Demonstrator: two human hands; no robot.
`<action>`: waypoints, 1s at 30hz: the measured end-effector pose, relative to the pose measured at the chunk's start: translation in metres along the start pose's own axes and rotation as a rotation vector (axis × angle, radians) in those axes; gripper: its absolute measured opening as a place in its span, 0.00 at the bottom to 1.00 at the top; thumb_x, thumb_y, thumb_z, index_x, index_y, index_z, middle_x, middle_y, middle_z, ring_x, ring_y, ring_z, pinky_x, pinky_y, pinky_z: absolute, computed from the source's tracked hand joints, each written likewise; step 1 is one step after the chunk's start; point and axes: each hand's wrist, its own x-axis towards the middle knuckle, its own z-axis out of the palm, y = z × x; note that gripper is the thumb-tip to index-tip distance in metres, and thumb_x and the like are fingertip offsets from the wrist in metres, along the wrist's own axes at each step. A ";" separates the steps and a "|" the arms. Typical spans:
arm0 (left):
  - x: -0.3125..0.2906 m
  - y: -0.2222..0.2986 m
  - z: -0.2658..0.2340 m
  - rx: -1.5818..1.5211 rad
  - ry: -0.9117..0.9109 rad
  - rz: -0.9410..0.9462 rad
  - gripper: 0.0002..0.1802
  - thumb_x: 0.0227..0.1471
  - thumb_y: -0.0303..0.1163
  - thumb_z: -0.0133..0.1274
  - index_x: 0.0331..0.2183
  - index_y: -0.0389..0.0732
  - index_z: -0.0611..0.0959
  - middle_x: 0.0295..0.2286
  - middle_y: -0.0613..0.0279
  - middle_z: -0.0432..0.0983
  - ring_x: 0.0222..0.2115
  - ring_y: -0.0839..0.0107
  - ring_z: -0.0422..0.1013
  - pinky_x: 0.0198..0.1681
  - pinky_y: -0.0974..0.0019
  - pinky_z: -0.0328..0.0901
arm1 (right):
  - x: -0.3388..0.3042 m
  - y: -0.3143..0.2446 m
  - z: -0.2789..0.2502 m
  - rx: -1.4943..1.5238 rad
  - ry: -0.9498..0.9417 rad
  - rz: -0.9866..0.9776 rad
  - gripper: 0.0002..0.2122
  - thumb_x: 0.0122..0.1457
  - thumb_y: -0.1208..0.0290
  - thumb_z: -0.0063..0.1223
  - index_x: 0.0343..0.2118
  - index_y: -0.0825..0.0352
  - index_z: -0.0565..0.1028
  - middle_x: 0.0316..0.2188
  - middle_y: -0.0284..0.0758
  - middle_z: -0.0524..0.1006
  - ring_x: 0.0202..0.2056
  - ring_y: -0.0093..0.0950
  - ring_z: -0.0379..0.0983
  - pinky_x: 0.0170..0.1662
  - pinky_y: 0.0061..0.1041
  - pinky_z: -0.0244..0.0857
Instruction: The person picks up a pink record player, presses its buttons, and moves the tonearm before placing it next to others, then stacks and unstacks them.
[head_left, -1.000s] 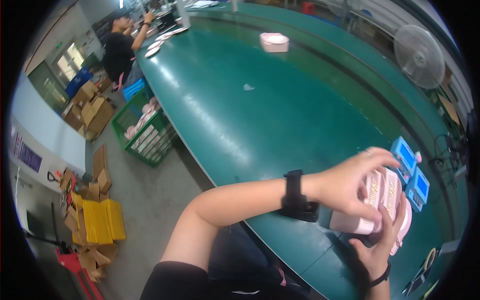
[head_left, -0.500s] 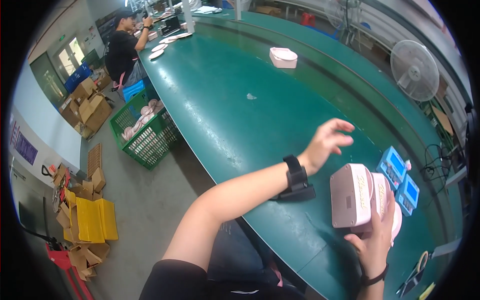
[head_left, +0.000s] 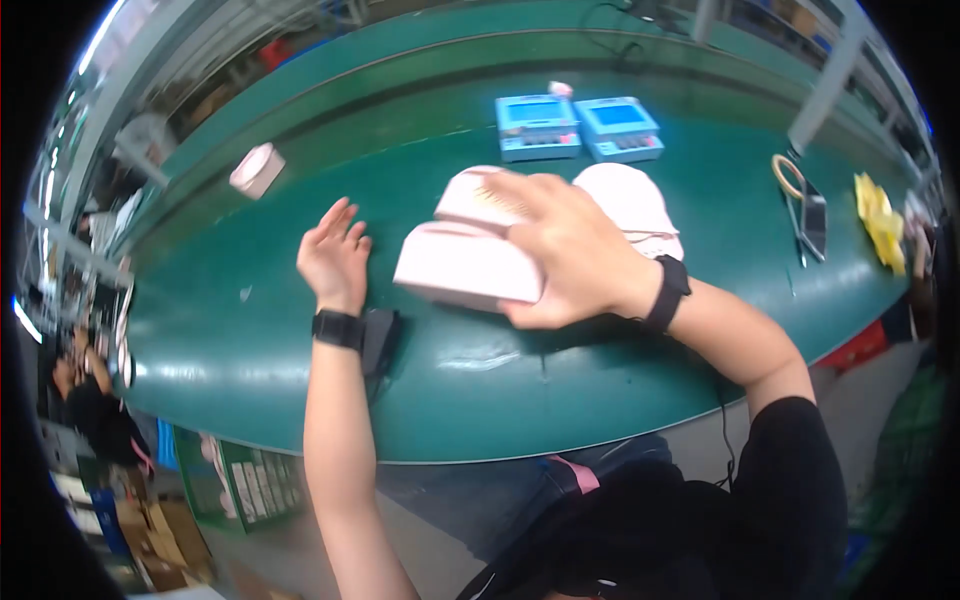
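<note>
Front casing [head_left: 462,266]: pale pink, rounded edges, right end partly covered, positioned over the tabletop [head_left: 600,400]. Rear casing [head_left: 464,200]: matching pink, gold marking on visible face, close behind the front one.

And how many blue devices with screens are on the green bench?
2. One blue device sits beyond the pink boxes; the other blue device is just to its right. More could be hidden behind the boxes.
</note>
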 end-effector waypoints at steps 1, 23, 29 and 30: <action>-0.003 0.004 0.002 0.047 0.004 0.012 0.29 0.48 0.41 0.42 0.49 0.33 0.71 0.42 0.57 0.69 0.36 0.66 0.65 0.38 0.66 0.61 | 0.000 0.000 -0.006 0.018 -0.042 -0.084 0.19 0.32 0.59 0.62 0.23 0.72 0.76 0.52 0.50 0.65 0.49 0.47 0.64 0.44 0.39 0.62; -0.023 0.001 0.029 0.509 -0.253 0.083 0.35 0.44 0.45 0.48 0.52 0.35 0.68 0.47 0.57 0.65 0.43 0.67 0.64 0.45 0.67 0.59 | -0.090 0.202 -0.167 -0.612 0.520 0.280 0.22 0.30 0.64 0.59 0.33 0.69 0.77 0.43 0.49 0.68 0.44 0.45 0.69 0.48 0.35 0.64; -0.058 -0.028 0.179 1.555 -0.748 0.512 0.53 0.27 0.51 0.68 0.54 0.38 0.66 0.53 0.48 0.59 0.55 0.53 0.58 0.56 0.56 0.55 | -0.144 0.360 -0.160 -0.746 0.216 0.738 0.31 0.41 0.47 0.59 0.42 0.69 0.76 0.52 0.48 0.66 0.49 0.45 0.68 0.50 0.36 0.63; -0.057 -0.044 0.200 1.547 -0.824 0.479 0.54 0.27 0.48 0.69 0.55 0.38 0.64 0.54 0.47 0.57 0.55 0.52 0.56 0.57 0.55 0.53 | -0.154 0.378 -0.166 -0.742 0.240 0.837 0.32 0.41 0.46 0.58 0.43 0.70 0.76 0.52 0.47 0.66 0.49 0.44 0.68 0.50 0.35 0.63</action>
